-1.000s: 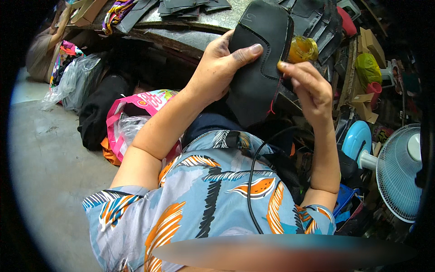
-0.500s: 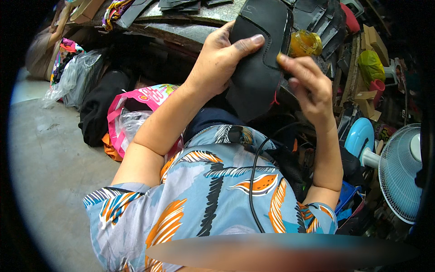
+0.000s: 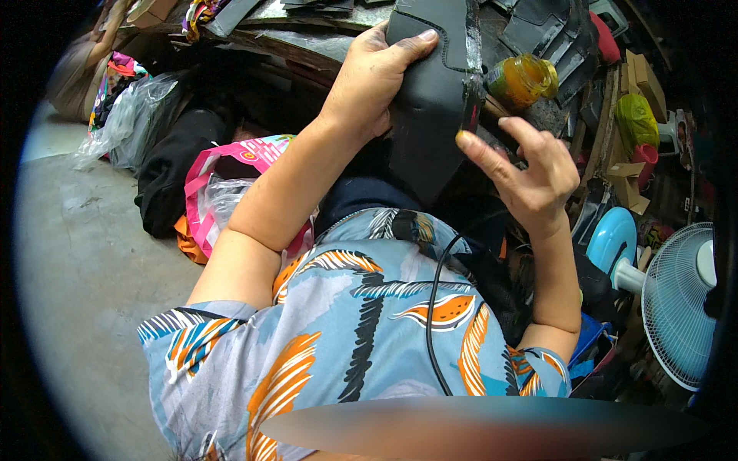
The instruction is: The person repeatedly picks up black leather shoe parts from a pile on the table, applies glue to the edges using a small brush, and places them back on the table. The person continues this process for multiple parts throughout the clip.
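Note:
My left hand (image 3: 367, 86) grips the left edge of a black leather-like panel (image 3: 427, 131), its thumb lying across the front face. A curved line of stitching runs over the upper part, and the panel's right edge looks shiny and layered. Just to the right of that edge is my right hand (image 3: 534, 177), its fingers apart and holding nothing. One of its fingertips bears a yellow smear and is close to the panel's lower right edge. Beyond this hand a glass jar (image 3: 523, 81) with amber-yellow contents leans on its side or at a tilt; its opening faces right.
Dark flat pieces (image 3: 546, 34) lie on the worktable (image 3: 296, 44) ahead. A pink and white bag (image 3: 204, 192) and a clear plastic bag (image 3: 134, 115) stand on the left. At right are a white and blue fan (image 3: 676, 300), cardboard boxes (image 3: 644, 81) and a yellow-green bag (image 3: 634, 123).
The panel has shifted up and turned, so its right edge shows more. My right hand has moved down off that edge, its fingers spreading. The red bit at the panel's lower end no longer hangs there.

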{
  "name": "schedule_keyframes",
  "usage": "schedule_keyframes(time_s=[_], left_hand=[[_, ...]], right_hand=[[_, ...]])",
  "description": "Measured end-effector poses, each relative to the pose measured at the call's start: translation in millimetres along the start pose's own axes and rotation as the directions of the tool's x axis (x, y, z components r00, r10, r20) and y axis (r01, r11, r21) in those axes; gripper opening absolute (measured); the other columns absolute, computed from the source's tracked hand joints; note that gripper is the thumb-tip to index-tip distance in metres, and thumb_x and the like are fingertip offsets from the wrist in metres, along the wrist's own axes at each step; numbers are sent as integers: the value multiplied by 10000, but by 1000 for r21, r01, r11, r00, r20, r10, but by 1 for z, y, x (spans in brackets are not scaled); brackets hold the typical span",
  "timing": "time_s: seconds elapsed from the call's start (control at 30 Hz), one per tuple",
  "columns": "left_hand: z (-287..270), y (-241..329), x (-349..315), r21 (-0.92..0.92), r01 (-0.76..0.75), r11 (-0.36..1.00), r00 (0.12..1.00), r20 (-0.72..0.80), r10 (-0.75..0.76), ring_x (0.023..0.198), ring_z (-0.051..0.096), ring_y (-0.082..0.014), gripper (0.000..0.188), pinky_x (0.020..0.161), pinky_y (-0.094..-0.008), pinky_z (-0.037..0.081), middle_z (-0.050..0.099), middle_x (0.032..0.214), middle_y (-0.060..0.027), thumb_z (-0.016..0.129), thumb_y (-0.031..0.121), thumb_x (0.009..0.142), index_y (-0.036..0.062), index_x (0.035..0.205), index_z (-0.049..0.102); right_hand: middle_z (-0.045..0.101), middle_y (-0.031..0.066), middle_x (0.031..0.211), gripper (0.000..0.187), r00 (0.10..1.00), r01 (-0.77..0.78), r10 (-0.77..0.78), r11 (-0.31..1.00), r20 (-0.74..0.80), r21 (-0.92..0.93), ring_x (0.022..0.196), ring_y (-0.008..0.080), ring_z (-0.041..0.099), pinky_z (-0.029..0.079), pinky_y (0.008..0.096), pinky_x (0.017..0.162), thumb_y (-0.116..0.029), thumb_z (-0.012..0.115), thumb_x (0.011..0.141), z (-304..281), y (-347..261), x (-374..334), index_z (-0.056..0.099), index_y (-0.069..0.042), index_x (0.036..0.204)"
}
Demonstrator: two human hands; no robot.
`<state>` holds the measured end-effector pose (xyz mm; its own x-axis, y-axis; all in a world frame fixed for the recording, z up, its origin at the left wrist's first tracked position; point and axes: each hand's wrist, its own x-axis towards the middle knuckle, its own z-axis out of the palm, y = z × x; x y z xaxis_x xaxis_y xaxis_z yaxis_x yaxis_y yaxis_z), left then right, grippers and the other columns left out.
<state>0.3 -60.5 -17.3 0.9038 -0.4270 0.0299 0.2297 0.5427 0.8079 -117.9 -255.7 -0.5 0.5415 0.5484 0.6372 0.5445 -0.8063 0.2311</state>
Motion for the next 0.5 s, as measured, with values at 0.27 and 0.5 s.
schedule_keyframes(time_s=[0.27, 0.5], left_hand=[[1, -1, 0, 4, 40, 999, 999, 9, -40, 773, 687, -166, 254, 685, -303, 591, 676, 955, -122, 639, 96, 926, -30, 1133, 561], [-9, 5, 2, -22, 10, 1000, 1000, -22, -11, 851, 685, -161, 233, 750, -290, 582, 677, 998, -96, 646, 95, 927, -8, 1127, 584]], right_hand=[[608, 53, 1068, 552, 949, -274, 296, 944, -105, 186, 626, 148, 547, 508, 265, 577, 14, 645, 666, 6, 8, 8, 736, -258, 1139], [623, 25, 1054, 432, 999, -37, 37, 999, -22, -38, 705, 158, 600, 520, 285, 599, -52, 708, 748, 6, 5, 10, 760, -307, 1093]])
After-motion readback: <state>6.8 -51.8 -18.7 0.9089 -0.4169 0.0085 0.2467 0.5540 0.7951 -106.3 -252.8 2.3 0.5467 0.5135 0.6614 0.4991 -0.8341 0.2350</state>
